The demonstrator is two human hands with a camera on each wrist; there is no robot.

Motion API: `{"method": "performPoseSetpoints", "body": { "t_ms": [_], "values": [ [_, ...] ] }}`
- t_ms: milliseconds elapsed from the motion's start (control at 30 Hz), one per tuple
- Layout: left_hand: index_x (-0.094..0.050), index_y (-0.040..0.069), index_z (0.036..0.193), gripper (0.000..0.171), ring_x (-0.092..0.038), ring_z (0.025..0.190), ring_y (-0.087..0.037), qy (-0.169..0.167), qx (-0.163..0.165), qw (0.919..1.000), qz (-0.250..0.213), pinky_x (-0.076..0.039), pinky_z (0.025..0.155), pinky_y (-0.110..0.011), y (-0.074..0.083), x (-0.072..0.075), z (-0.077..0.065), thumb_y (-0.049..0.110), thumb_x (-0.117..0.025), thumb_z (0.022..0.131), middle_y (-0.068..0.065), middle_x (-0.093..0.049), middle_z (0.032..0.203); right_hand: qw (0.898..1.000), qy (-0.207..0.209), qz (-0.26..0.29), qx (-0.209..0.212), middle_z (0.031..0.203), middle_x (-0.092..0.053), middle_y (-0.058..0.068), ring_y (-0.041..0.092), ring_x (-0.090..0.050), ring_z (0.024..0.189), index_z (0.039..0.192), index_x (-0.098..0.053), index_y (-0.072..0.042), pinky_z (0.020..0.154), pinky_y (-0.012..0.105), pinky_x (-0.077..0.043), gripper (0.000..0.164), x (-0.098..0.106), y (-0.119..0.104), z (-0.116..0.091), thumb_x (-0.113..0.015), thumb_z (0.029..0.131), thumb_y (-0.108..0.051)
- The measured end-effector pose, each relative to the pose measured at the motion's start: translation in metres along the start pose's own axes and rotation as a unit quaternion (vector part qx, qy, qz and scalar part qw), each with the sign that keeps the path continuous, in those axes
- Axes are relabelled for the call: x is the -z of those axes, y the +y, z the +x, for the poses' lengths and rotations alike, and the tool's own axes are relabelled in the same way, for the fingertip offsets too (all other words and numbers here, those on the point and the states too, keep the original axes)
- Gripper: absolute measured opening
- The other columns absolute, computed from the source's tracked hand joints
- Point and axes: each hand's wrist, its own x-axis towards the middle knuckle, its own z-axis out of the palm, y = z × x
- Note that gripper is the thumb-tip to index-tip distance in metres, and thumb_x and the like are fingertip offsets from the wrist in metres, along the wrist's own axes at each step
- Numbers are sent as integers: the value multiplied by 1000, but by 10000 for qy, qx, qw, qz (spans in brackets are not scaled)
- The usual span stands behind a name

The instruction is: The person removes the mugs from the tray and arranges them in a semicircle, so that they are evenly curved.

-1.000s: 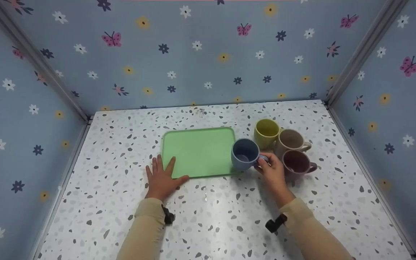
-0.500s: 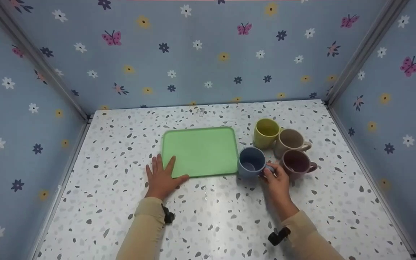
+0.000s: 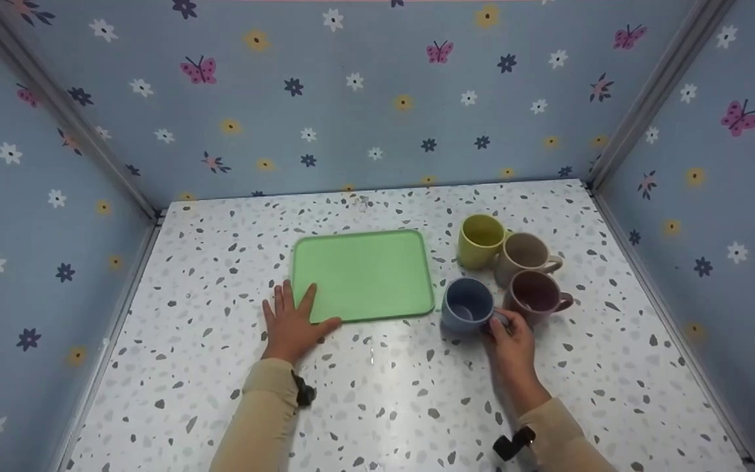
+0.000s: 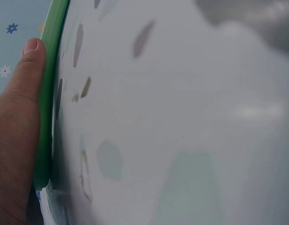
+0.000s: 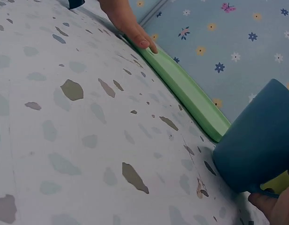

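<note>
My right hand (image 3: 514, 344) pinches the handle of a blue mug (image 3: 466, 305), which stands upright just right of the green tray (image 3: 364, 275). In the right wrist view the mug (image 5: 261, 136) shows close to the tabletop, the tray's edge (image 5: 191, 98) behind it. With fingers spread, my left hand (image 3: 292, 328) rests on the tray's near left corner. Its thumb (image 4: 29, 65) lies along the tray's rim in the left wrist view. Close by on the right stand a yellow mug (image 3: 480, 244), a beige mug (image 3: 525, 257) and a dark maroon mug (image 3: 536, 296).
The speckled white table (image 3: 384, 400) is boxed in by blue flowered panels (image 3: 371, 98) at the back and both sides. Grey metal posts (image 3: 653, 98) run up the corners. The mug handles of the beige and maroon cups point right.
The blue mug has gone from over the tray's right edge to the table beside it, moving right and toward me with my right hand. My left hand has stayed put.
</note>
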Motion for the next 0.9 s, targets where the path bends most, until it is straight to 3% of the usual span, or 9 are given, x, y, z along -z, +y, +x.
{"method": "performPoseSetpoints", "body": {
  "t_ms": [100,233,367,600,900],
  "values": [
    [-23,23,163,106,10,152,-45,-18,11,10000,11,16,117,-63,0,0,0,84,-53,81,-27,7,166,10000,43,-10,26,118,-61,12,12,-63,104,115,-59,3,100,42,-53,15,4,1,-1,-55,101,4],
    [-21,25,163,108,11,152,-44,-77,21,9999,94,15,117,-63,-1,-2,2,88,-50,80,-26,8,166,9996,69,-230,156,113,-63,8,10,-64,100,113,-59,3,94,36,-56,13,10,0,-3,-55,100,5],
    [-21,25,163,109,12,152,-44,-87,10,9999,102,15,117,-63,-4,-3,3,89,-48,79,-26,8,166,9989,22,-439,164,117,-62,13,9,-67,96,115,-58,3,90,33,-58,13,15,-2,-4,-55,102,3],
    [-21,24,163,107,11,152,-45,-84,31,9999,52,16,117,-63,-1,-1,0,85,-52,81,-27,9,166,9965,-125,-824,47,130,-57,23,7,-69,96,123,-55,5,94,35,-57,21,20,-5,-4,-53,104,-3],
    [-27,20,162,104,5,152,-49,110,-54,9999,52,10,117,-67,3,4,-2,81,-56,83,-31,2,165,9980,-44,-610,-171,128,-57,24,14,-70,92,120,-56,4,87,40,-59,18,23,-9,-2,-54,104,-3]
  ]
}}
